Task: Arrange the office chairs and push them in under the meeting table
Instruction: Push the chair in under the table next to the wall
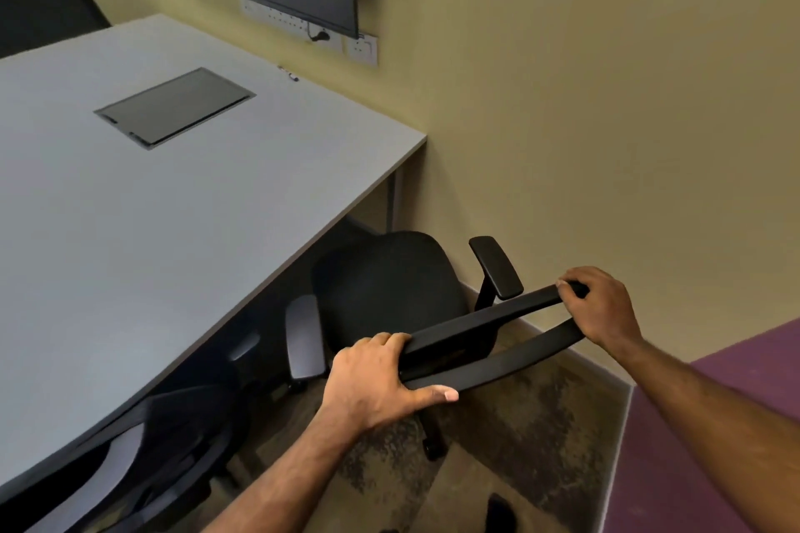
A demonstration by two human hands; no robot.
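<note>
Both hands, left and right, clamp the chair's backrest top; seat seemingly half under table.

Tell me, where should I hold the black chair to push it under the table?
Hold the top bar of the chair's backrest, coming from behind, as the left hand and right hand do now, one near each end. The bar is wide and faces away from the table, so two spread hands probably steer the chair's seat straight under it.
</note>
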